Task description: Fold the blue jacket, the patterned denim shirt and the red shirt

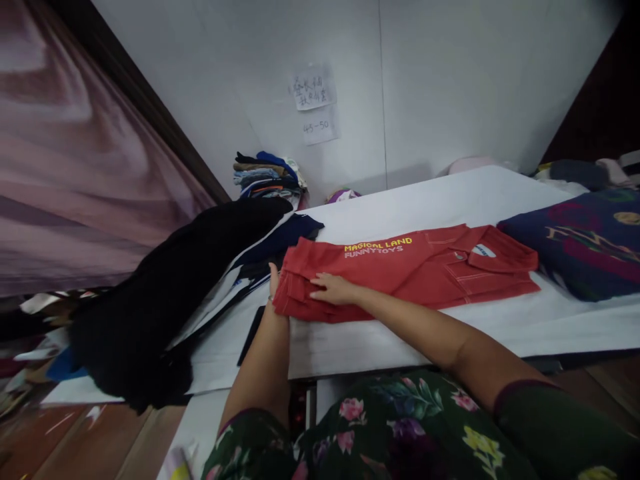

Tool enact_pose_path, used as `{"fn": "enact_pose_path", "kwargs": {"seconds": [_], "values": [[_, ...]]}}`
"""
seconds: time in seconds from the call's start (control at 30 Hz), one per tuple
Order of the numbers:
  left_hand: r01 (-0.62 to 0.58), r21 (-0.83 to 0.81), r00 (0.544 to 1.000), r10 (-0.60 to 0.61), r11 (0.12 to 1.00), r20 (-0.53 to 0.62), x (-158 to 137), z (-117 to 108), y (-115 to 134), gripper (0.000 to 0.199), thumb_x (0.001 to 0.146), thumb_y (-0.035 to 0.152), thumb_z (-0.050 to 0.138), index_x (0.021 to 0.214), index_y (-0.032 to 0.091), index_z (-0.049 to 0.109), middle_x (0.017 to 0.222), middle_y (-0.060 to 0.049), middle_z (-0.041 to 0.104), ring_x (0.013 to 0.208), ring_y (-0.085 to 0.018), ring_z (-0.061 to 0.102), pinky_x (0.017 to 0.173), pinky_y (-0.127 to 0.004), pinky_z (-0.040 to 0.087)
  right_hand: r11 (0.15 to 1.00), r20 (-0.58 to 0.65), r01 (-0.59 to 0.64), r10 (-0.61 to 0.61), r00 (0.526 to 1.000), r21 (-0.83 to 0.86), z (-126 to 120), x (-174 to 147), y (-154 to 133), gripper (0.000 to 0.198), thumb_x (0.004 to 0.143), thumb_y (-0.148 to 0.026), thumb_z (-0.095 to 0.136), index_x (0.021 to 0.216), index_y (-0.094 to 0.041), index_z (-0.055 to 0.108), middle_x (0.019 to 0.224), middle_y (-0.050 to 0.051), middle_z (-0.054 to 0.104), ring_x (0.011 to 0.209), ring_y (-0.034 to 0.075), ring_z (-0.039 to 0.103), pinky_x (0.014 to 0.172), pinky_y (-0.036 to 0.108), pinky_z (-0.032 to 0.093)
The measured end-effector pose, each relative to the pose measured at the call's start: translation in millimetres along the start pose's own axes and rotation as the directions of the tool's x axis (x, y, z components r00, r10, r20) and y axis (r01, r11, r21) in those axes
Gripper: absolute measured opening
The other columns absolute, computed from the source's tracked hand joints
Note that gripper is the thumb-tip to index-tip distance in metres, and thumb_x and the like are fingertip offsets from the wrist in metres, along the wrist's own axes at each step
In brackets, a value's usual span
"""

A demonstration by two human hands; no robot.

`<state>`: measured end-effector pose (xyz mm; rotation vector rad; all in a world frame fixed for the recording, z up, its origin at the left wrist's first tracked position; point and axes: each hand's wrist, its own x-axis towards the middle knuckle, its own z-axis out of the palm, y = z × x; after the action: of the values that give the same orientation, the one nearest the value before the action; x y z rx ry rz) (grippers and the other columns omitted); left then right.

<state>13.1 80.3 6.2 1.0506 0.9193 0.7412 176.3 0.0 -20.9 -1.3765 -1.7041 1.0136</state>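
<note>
A red shirt (400, 270) lies folded lengthwise on the white table (450, 200), running from the middle of the near edge out to the right, its collar at the right end and yellow and white lettering reading "MAGICAL LAND FUNNYTOYS" on the far side of its middle. Its left end is doubled over into a thick fold, and both hands are at that fold. The right hand (334, 289) lies flat on top of the folded end, fingers stretched out and pointing left, pressing the cloth rather than gripping it. The left hand (273, 283) stands on edge against the left end of the fold, thumb up, its fingers hidden beneath or behind the cloth, so how far it is closed cannot be told. Just left of the shirt lies a dark navy garment (280, 243) with white stripes, and further left a large black garment (165, 300) spills over the table's near-left corner. At the far left of the table, against the white wall (450, 80), stands a stack of folded clothes (267, 177), with two paper notes (315, 103) taped to the wall above it. On the right lies a navy blanket (585, 243) with a dark red pattern
</note>
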Motion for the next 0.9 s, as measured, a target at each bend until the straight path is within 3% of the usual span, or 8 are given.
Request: {"fn": "enact_pose_path", "kwargs": {"seconds": [0.17,0.27,0.33,0.43,0.53,0.63,0.77,0.9], "values": [[0.108,0.061,0.964,-0.089,0.992,-0.252,2.9,-34.4,3.6,0.066,0.083,0.074,0.037,0.104,0.017,0.061,0.096,-0.014,0.071,0.092,-0.027,0.069,0.080,-0.042,0.055,0.922,0.141,0.140,-0.095,0.985,-0.360,27.2,-30.2,11.4,0.060,0.079,-0.040,0.068,0.135,-0.021,0.057,0.154,0.015,0.032,0.143,0.035,0.022,0.115,0.056,0.011],[0.038,0.292,0.896,0.097,0.956,-0.433,11.6,-38.1,13.8,0.044,0.086,0.056,0.054,0.105,0.017,0.060,0.108,-0.013,0.069,0.100,-0.023,0.067,0.086,-0.038,0.053,0.894,0.163,0.203,-0.148,0.975,-0.399,23.0,-55.9,15.9,0.060,0.079,-0.036,0.068,0.136,-0.017,0.056,0.154,0.019,0.031,0.143,0.035,0.022,0.115,0.057,0.011],[-0.022,0.435,0.850,0.246,0.900,-0.466,14.2,-34.3,16.5,0.033,0.084,0.041,0.062,0.106,0.017,0.062,0.117,-0.012,0.067,0.109,-0.022,0.063,0.094,-0.035,0.049,0.877,0.145,0.243,-0.200,0.969,-0.414,10.5,-74.6,22.3,0.055,0.082,-0.035,0.065,0.134,-0.018,0.057,0.152,0.018,0.034,0.143,0.034,0.025,0.115,0.057,0.013],[-0.126,0.621,0.871,0.386,0.774,-0.305,8.5,-18.5,5.6,0.027,0.081,0.026,0.065,0.107,0.018,0.066,0.116,-0.008,0.068,0.110,-0.019,0.061,0.099,-0.031,0.046,0.860,0.018,0.245,-0.265,0.964,-0.448,-21.7,-103.9,41.2,0.044,0.088,-0.034,0.057,0.129,-0.022,0.061,0.148,0.014,0.044,0.141,0.030,0.031,0.113,0.058,0.019],[-0.282,0.839,0.910,0.406,0.466,0.081,-5.0,3.7,-18.8,0.023,0.080,0.022,0.065,0.103,0.021,0.070,0.110,-0.006,0.070,0.107,-0.020,0.062,0.099,-0.034,0.046,0.847,-0.153,0.176,-0.287,0.946,-0.502,-58.9,-131.1,66.3,0.034,0.090,-0.031,0.052,0.120,-0.026,0.067,0.137,0.011,0.056,0.135,0.029,0.042,0.108,0.059,0.029],[-0.433,0.883,0.874,0.324,0.184,0.361,-14.3,20.9,-41.0,0.023,0.080,0.019,0.065,0.102,0.022,0.072,0.116,-0.006,0.068,0.113,-0.021,0.058,0.103,-0.037,0.042,0.802,-0.221,0.121,-0.301,0.928,-0.584,-82.6,-149.1,85.0,0.030,0.090,-0.028,0.051,0.111,-0.024,0.072,0.122,0.011,0.066,0.124,0.028,0.052,0.102,0.053,0.041],[-0.456,0.889,0.855,0.258,-0.040,0.450,-14.1,29.0,-50.9,0.029,0.082,0.017,0.061,0.108,0.022,0.071,0.126,-0.007,0.063,0.118,-0.024,0.053,0.104,-0.042,0.039,0.732,-0.202,0.088,-0.299,0.933,-0.676,-84.1,-154.3,89.3,0.029,0.089,-0.031,0.053,0.109,-0.023,0.072,0.121,0.012,0.066,0.121,0.030,0.053,0.099,0.053,0.042],[-0.479,0.868,0.842,0.211,-0.133,0.497,-12.4,28.8,-47.2,0.045,0.079,0.005,0.052,0.116,0.024,0.068,0.132,-0.006,0.059,0.124,-0.023,0.049,0.105,-0.040,0.037,0.667,-0.180,0.060,-0.285,0.941,-0.743,-74.7,-147.4,84.1,0.028,0.090,-0.032,0.053,0.108,-0.022,0.072,0.126,0.013,0.063,0.125,0.032,0.049,0.101,0.054,0.037]]}}
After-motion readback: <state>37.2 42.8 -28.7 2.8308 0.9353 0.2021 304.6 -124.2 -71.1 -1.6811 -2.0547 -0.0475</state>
